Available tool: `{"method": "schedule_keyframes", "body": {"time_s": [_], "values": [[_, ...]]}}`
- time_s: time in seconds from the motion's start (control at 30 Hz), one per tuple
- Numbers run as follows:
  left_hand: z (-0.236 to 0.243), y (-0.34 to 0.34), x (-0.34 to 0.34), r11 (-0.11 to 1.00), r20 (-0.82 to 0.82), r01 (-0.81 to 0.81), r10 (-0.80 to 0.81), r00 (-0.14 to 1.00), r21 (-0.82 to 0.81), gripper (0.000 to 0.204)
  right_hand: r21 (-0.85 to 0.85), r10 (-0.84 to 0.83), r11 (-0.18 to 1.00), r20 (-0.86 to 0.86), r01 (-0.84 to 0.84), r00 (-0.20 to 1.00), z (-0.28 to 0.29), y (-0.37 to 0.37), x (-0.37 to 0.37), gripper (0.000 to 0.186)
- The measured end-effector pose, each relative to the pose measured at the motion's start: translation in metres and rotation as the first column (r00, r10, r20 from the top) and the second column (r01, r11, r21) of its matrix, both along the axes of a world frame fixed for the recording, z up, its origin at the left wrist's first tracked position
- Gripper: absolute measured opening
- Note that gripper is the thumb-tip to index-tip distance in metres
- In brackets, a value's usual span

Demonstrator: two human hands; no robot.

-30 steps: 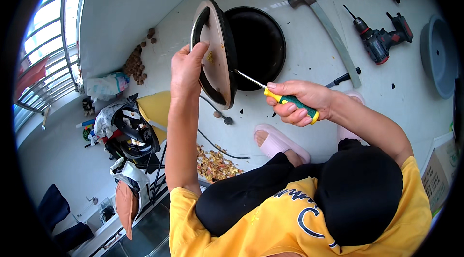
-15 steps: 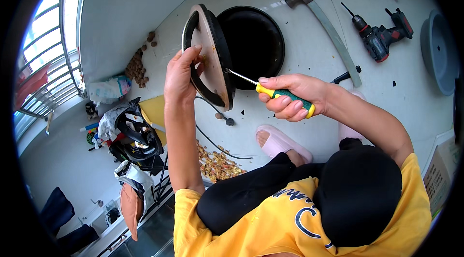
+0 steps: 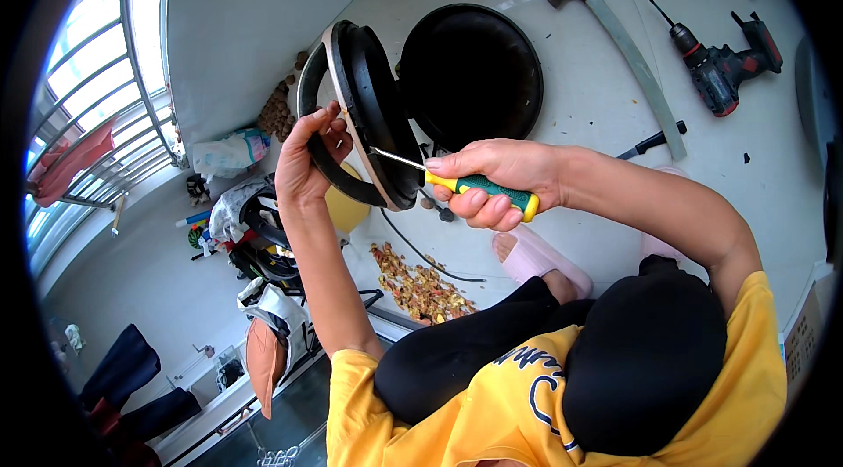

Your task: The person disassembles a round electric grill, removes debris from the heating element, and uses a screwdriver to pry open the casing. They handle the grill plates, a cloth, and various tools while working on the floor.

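In my left hand (image 3: 307,151) I grip a looped handle (image 3: 312,89) on a round lid-like piece (image 3: 369,98), black with a beige band, held on edge. My right hand (image 3: 487,186) is wrapped round a yellow-and-green screwdriver (image 3: 511,197), its metal shaft reaching to the piece near the band; I cannot tell exactly where the tip sits. Just behind, a round black pan (image 3: 474,72) rests on the pale tiled floor (image 3: 571,89).
A claw hammer (image 3: 637,67), a cordless drill (image 3: 716,72), a dark-handled knife (image 3: 654,139) and a grey basin (image 3: 812,115) lie rightward. Shell scraps (image 3: 421,291), a cable (image 3: 413,247), walnuts (image 3: 277,111), bags (image 3: 224,155) and a heap of clutter (image 3: 259,230) lie leftward.
Both hands have moved left with the piece and screwdriver. The piece has turned, so its black inner side shows more and its pale face less.
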State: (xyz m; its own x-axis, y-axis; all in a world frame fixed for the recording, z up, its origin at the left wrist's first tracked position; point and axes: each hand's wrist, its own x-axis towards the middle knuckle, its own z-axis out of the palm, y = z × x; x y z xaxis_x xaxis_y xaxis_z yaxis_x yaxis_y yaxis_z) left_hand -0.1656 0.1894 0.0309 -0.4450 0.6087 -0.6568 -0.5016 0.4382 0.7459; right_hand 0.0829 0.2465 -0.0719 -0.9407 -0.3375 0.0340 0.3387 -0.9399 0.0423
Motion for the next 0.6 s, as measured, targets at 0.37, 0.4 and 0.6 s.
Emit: {"method": "schedule_keyframes", "body": {"time_s": [0.37,0.4,0.6], "values": [[-0.005,-0.004,-0.001,1.000,-0.050,-0.027,0.027,0.998,0.009,0.004,-0.044,0.076,0.997,0.176,-0.069,0.981,0.038,0.008,-0.018,0.027],[-0.006,-0.006,-0.003,1.000,-0.038,-0.027,0.027,0.999,0.016,0.005,-0.043,0.082,0.996,0.236,-0.073,0.968,0.047,0.009,-0.019,0.027],[-0.011,-0.010,0.002,0.993,-0.157,0.100,-0.088,0.984,0.070,0.016,-0.117,0.232,0.969,0.130,-0.218,0.964,0.027,0.033,-0.021,0.026]]}}
